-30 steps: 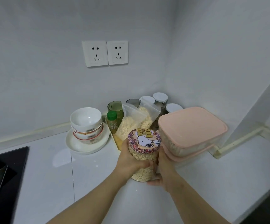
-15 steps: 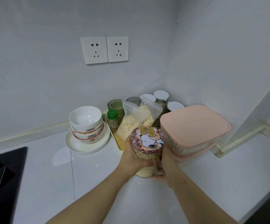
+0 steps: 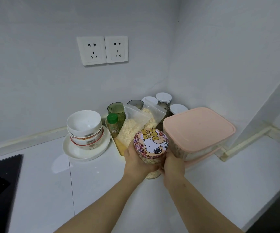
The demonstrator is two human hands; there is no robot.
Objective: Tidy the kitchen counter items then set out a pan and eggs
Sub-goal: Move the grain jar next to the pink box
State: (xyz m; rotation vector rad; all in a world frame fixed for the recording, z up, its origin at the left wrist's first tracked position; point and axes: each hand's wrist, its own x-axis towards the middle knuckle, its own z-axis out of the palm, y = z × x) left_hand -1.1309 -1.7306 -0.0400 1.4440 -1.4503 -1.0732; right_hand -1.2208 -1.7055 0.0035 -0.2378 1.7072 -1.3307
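A clear jar of oats (image 3: 151, 145) with a cartoon-dog lid stands on the white counter (image 3: 92, 182), just in front of a yellow tray (image 3: 120, 147) and left of the stacked pink-lidded boxes (image 3: 198, 130). My left hand (image 3: 135, 163) grips the jar's left side. My right hand (image 3: 173, 163) grips its right side, close against the lower pink box. No pan or eggs are in view.
Stacked white bowls (image 3: 84, 128) sit on a plate (image 3: 87, 152) to the left. The tray holds a green-capped bottle (image 3: 112, 125), tinted cups (image 3: 116, 109) and bags of oats (image 3: 134, 126). White-lidded jars (image 3: 163, 98) fill the corner. A black cooktop (image 3: 0, 182) lies far left.
Both hands have carried the jar a little farther toward the corner, closer to the tray and the pink boxes.
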